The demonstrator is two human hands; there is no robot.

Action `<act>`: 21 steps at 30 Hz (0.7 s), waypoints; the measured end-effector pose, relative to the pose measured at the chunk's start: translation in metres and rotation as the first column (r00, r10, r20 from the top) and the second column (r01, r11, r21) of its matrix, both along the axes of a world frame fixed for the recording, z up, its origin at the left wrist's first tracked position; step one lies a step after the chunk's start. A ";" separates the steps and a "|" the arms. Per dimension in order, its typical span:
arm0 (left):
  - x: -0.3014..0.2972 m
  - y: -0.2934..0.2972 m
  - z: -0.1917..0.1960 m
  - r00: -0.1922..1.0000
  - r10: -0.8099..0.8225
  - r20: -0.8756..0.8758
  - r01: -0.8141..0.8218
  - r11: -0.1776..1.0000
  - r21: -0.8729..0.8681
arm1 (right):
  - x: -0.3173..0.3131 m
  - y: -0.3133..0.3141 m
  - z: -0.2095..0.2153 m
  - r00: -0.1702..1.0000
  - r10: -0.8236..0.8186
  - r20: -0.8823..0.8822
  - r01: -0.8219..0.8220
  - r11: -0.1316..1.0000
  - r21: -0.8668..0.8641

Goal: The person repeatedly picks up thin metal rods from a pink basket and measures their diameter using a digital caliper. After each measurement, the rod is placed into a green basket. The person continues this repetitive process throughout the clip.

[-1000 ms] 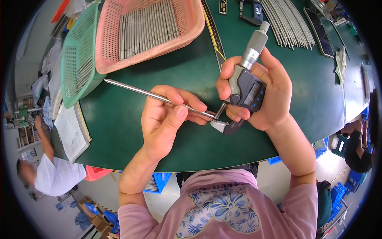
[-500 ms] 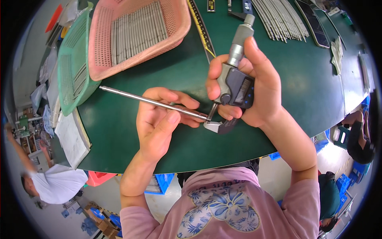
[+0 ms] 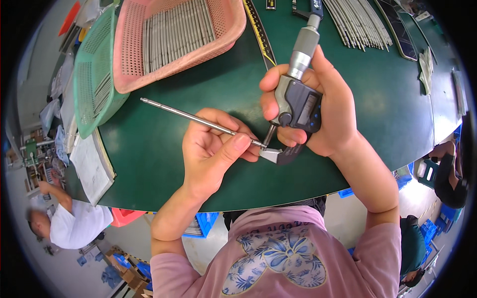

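Observation:
My left hand pinches a thin shiny metal rod between thumb and fingers. The rod slants from upper left down to the right. Its right end sits at the jaws of a digital micrometer, between the spindle and the anvil; whether both faces touch it I cannot tell. My right hand is wrapped round the micrometer, thumb along the silver thimble and fingers about the frame. The grey body with its small display faces up.
On the green table, a pink basket of metal rods stands beside a green basket. At the back lie a ruler, a row of rods and a phone. Papers lie left. Other people sit nearby.
My left hand has shifted right, its thumb now nearer the rod's right end. The rod slants a little more steeply. The micrometer stays at that end, slightly further right in view.

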State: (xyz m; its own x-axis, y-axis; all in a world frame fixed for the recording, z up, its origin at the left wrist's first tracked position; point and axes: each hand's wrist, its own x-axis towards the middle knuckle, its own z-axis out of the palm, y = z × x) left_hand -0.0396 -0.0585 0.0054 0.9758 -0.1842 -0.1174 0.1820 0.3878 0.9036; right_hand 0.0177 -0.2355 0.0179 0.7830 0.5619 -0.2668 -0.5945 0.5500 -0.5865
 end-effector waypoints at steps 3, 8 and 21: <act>0.000 -0.001 -0.001 1.000 0.004 0.024 -0.004 1.000 0.026 | 0.000 0.000 0.002 1.000 0.004 -0.005 -0.004 1.000 -0.008; 0.000 -0.001 -0.002 0.999 0.008 0.047 -0.011 0.998 0.067 | -0.001 -0.001 0.001 1.000 0.006 0.004 -0.006 1.000 0.018; -0.001 -0.001 -0.002 0.999 -0.017 0.031 0.017 1.000 0.000 | -0.001 0.000 0.005 0.998 -0.010 0.063 0.016 0.996 -0.090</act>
State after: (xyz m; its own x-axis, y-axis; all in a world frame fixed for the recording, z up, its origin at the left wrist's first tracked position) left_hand -0.0406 -0.0592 0.0031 0.9758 -0.2008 -0.0868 0.1601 0.3849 0.9090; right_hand 0.0167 -0.2352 0.0226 0.8068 0.5276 -0.2659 -0.5482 0.5006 -0.6700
